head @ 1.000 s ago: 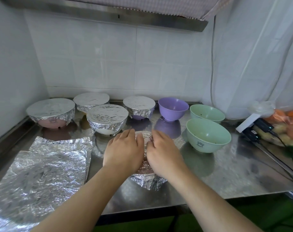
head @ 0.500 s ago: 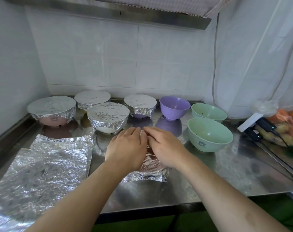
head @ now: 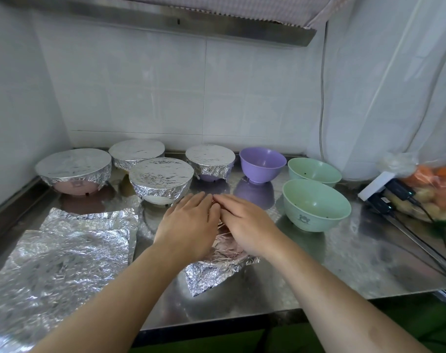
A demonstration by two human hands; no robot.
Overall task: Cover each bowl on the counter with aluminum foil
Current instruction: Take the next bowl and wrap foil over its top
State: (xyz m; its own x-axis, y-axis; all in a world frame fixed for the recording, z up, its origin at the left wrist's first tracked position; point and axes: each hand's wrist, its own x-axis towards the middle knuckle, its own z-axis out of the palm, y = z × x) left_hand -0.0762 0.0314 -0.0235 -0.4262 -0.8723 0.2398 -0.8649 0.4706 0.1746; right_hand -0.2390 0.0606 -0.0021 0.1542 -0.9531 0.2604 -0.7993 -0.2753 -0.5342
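Both hands are down flat on the job here: the left hand (head: 188, 222) and the right hand (head: 244, 222) lie side by side on the foil sheet (head: 211, 273) draped over the bowl at the front middle of the worktop (head: 344, 256), fingers (head: 199, 200) straight and pressing, nothing pinched. The bowl itself is hidden under palms and foil, so its colour is anyone's guess. To do this step well, I'd say smooth from the centre outward, then work round the rim, folding the loose skirt down tight (a hard tug risks a tear at the rim). The sheet lies roughly level across the bowl, with one loose corner pointing toward the near edge of the worktop and a flap sticking out to the right; with the hands over it I cannot tell its long axis. Behind, four foil-covered bowls (head: 160, 179) are done, while the purple bowl (head: 262, 164) and two green bowls (head: 316, 205) stand open, mouths up. Spare foil sheets (head: 61, 261) lie flat at the left.
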